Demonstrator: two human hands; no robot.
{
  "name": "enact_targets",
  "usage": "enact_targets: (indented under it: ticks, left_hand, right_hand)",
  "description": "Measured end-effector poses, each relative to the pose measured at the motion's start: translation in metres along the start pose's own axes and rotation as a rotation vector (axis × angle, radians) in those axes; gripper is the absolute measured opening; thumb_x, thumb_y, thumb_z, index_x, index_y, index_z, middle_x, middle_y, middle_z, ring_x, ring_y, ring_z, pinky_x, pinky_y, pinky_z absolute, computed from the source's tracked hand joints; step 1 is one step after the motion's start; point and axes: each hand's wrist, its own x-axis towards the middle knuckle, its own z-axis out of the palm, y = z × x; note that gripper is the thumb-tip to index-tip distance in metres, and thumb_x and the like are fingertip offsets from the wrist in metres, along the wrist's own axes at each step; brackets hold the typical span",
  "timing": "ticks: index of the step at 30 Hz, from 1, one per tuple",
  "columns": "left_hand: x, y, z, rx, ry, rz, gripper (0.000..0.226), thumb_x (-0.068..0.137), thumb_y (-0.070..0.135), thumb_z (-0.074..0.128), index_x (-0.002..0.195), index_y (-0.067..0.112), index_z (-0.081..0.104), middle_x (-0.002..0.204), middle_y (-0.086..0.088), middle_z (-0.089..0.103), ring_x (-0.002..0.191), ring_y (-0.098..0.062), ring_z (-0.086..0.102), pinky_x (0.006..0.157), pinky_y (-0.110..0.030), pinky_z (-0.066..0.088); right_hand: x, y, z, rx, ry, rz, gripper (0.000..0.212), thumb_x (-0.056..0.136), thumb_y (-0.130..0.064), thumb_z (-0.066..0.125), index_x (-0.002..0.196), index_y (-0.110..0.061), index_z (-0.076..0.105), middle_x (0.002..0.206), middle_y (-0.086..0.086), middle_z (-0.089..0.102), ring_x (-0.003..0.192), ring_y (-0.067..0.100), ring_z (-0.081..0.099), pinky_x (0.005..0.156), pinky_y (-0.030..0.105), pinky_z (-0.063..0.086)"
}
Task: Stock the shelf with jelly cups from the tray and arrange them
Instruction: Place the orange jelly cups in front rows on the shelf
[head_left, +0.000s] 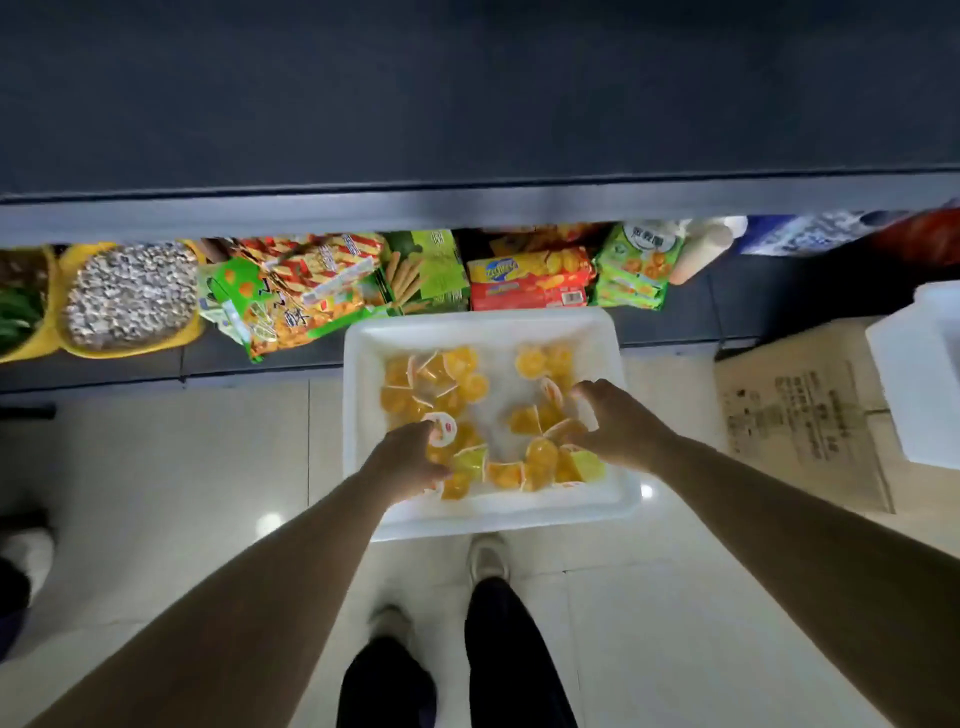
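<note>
Jelly cups (540, 457) loose in white tray (363, 332), frame centre, floor below shelf (467, 208). Left hand (410, 460) grips capped cup; right hand (618, 426) curled over cups, gathering for stocking.

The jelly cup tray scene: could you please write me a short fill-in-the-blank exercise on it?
1. The jelly cups lie in a white ____ on the floor.
2. Both hands, the left hand and the right hand, reach into the tray from the side ____ from the shelf.
3. Most of the cups are ____ in colour.
4. Left of the tray, on the bottom shelf, sits a yellow tub of ____.

Missing words: tray; farthest; orange; seeds
</note>
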Motion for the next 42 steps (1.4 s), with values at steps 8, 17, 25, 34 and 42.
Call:
enact_targets:
  ticks: [8,17,25,34,42]
  left_hand:
    - [0.088,-0.025,0.111,-0.034,-0.032,0.047,0.063,0.084,0.025,0.068,0.140,0.014,0.041,0.144,-0.006,0.044,0.132,-0.021,0.039,0.107,-0.031,0.032]
    - [0.121,-0.031,0.145,0.081,0.143,0.149,0.062,0.086,0.016,0.065,0.142,0.016,0.038,0.142,-0.005,0.047,0.130,-0.024,0.044,0.105,-0.035,0.038]
    - [0.149,-0.039,0.135,0.045,0.131,0.065,0.055,0.080,0.020,0.073,0.131,0.016,0.052,0.132,-0.006,0.055,0.123,-0.025,0.050,0.102,-0.034,0.039]
    - [0.159,-0.041,0.128,0.116,0.025,0.083,0.062,0.078,0.022,0.075,0.134,0.018,0.050,0.135,-0.007,0.053,0.123,-0.025,0.049,0.100,-0.033,0.040]
    - [0.130,-0.025,0.090,0.175,-0.024,0.102,0.064,0.078,0.035,0.074,0.134,0.013,0.050,0.130,-0.007,0.057,0.116,-0.025,0.055,0.091,-0.029,0.046]
  right_hand:
    - [0.051,0.077,0.125,0.194,0.158,0.320,0.059,0.088,-0.034,0.064,0.134,-0.004,0.041,0.128,0.014,0.048,0.115,0.028,0.052,0.095,0.034,0.044]
    - [0.083,0.089,0.176,0.393,0.366,0.433,0.039,0.085,-0.019,0.067,0.120,-0.008,0.053,0.118,0.010,0.054,0.099,0.024,0.059,0.083,0.030,0.049]
    - [0.095,0.096,0.177,0.279,0.317,0.401,0.054,0.085,-0.024,0.070,0.127,-0.006,0.043,0.123,0.012,0.053,0.110,0.026,0.056,0.094,0.032,0.046]
    - [0.098,0.099,0.172,0.325,0.328,0.408,0.048,0.085,-0.021,0.070,0.124,-0.006,0.046,0.119,0.013,0.060,0.108,0.030,0.058,0.091,0.037,0.048]
    - [0.080,0.088,0.153,0.670,0.354,0.370,0.054,0.078,-0.018,0.076,0.125,-0.013,0.049,0.118,0.004,0.060,0.099,0.014,0.052,0.080,0.024,0.046]
